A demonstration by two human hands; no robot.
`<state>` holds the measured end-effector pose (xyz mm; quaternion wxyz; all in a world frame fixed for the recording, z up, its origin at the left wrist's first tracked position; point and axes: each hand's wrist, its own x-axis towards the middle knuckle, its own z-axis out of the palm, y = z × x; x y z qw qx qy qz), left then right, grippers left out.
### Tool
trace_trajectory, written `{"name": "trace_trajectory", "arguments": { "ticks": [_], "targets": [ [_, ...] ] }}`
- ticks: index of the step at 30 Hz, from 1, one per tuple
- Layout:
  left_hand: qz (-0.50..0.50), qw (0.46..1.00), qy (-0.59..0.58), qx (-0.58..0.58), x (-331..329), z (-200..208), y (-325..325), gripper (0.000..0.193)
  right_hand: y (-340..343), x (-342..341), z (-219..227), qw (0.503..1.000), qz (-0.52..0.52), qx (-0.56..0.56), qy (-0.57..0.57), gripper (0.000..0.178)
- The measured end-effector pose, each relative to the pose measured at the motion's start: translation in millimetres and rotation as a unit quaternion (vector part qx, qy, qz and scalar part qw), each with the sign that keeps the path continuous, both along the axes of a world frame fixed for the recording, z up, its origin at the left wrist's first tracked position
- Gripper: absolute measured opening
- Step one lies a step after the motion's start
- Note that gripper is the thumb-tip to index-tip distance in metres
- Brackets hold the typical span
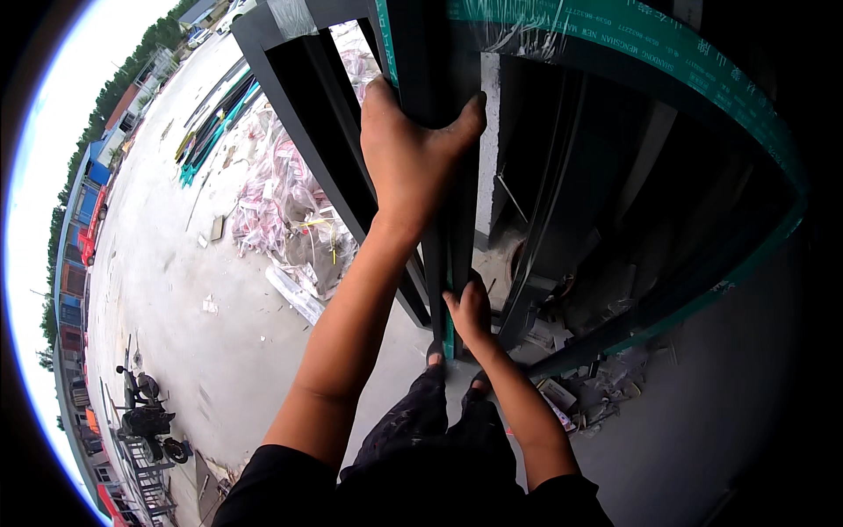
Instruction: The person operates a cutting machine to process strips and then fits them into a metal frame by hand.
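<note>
Right hand point(471, 316) was low, near the person's shoes, fingers curled and pinching the lower part of a dark metal frame point(443, 176) that stood upright in front of the body. Left hand point(413, 149) was higher on the same frame, fingers wrapped over the bar with the thumb spread to the side, gripping firmly. The frame carried green protective tape point(615, 35) and clear wrap along its edges, and leaned among other dark frame sections. Beyond it, a heap of torn plastic wrapping point(281, 202) lay on the concrete ground point(176, 263); further off, long profiles point(211, 132) lay flat. A scooter point(145, 422) was parked well apart at left. Risk, as a judgement: the slick wrap could let the frame slip, and its bottom edge sat close to the feet; loose debris underfoot could cause a trip.
</note>
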<state>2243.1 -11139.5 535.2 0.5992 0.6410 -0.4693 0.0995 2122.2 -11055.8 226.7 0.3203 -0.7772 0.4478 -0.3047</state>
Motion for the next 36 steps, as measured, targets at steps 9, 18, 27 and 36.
{"name": "trace_trajectory", "arguments": {
  "ticks": [9,18,27,36],
  "targets": [
    [0.043,0.997,-0.067,-0.005,7,-7,0,0.051,10,15,-11,0.999,-0.042,-0.032,-0.002,0.058],
    [0.022,0.996,-0.078,0.04,-14,-69,23,0.095,60,11,38,0.984,-0.17,-0.049,-0.03,0.051],
    [0.052,0.993,-0.104,0.001,-20,-63,28,0.097,50,90,77,0.924,-0.373,-0.081,0.015,0.054],
    [0.037,0.994,-0.102,0.033,-23,-52,44,0.116,58,43,85,0.929,-0.345,-0.131,0.035,0.039]
  ]
}}
